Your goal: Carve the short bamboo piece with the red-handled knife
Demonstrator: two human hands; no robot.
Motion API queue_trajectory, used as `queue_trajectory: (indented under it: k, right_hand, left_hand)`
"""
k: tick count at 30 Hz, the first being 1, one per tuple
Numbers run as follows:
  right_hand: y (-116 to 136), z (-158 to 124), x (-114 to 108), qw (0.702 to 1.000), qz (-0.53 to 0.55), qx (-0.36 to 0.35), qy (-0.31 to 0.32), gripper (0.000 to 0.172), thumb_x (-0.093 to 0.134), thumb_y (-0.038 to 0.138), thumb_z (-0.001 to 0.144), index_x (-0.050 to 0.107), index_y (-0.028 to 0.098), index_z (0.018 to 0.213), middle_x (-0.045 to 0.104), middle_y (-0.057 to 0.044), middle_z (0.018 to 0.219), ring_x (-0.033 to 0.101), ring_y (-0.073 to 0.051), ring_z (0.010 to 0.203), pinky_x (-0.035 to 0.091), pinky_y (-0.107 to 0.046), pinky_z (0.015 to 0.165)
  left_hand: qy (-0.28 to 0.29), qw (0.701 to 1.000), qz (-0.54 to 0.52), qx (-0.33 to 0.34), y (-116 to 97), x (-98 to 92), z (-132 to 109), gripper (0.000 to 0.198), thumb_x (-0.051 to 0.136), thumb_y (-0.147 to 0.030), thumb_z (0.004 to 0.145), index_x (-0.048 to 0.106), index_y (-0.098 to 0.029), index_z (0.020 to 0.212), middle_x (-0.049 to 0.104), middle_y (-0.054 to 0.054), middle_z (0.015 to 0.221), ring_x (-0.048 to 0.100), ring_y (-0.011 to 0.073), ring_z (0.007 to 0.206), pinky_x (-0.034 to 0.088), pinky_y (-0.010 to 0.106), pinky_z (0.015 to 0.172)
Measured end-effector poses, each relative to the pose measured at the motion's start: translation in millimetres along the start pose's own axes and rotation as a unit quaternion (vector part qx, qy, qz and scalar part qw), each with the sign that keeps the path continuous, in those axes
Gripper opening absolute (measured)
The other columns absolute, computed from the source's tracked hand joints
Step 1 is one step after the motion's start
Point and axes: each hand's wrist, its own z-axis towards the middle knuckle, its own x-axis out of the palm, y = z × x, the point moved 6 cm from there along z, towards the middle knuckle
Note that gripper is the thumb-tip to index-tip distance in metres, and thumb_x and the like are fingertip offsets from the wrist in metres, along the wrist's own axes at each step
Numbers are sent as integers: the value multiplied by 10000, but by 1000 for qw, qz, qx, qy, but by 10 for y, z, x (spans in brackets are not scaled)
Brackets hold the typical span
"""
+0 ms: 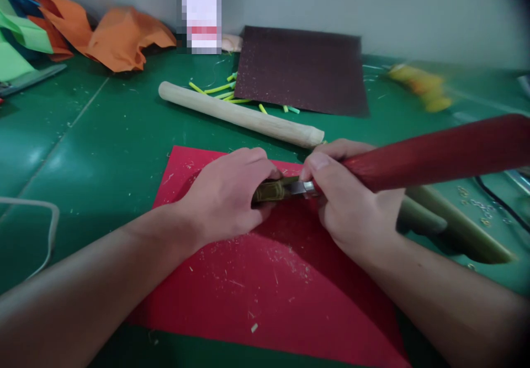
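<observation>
My left hand is closed around a small olive-brown piece of what looks like bamboo, with lines cut in its face. A carving knife is gripped in my right hand; its long, thick red handle slants up to the right. The short metal blade meets the right end of the piece. Both hands are over a red sheet strewn with pale shavings. My left fingertips are partly hidden behind the piece.
A pale wooden rod lies beyond my hands, before a dark brown sheet with yellow-green sticks under it. Crumpled orange paper is at the back left. A pointed green piece and small rings lie right.
</observation>
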Motion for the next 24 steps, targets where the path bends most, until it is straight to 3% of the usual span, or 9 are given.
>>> queue_trajectory:
  k: [10, 20, 24]
  right_hand:
    - [5, -7, 3, 1000, 1, 6, 19, 238, 623, 158, 755, 571, 224, 533, 518, 35, 529, 440, -106, 500, 398, -271, 498]
    - [-1, -15, -14, 1000, 2, 2, -20, 193, 662, 188, 744, 597, 218, 565, 548, 36, 556, 470, -107, 507, 430, -278, 516]
    - [21, -6, -12, 1000, -8, -7, 2, 221, 651, 147, 759, 582, 229, 566, 536, 30, 557, 461, -112, 500, 416, -283, 506]
  left_hand:
    - [-4, 1000, 1, 9, -17, 0, -7, 193, 613, -248, 825, 658, -155, 987, 621, 58, 935, 573, 215, 864, 458, 360, 699]
    - [-7, 1000, 5, 18, -22, 14, -30, 206, 601, -218, 816, 657, -153, 1004, 623, 63, 949, 567, 216, 878, 468, 361, 718]
    - [-10, 1000, 6, 21, -25, 5, -15, 207, 595, -219, 819, 655, -151, 1005, 621, 63, 942, 567, 215, 873, 461, 357, 701]
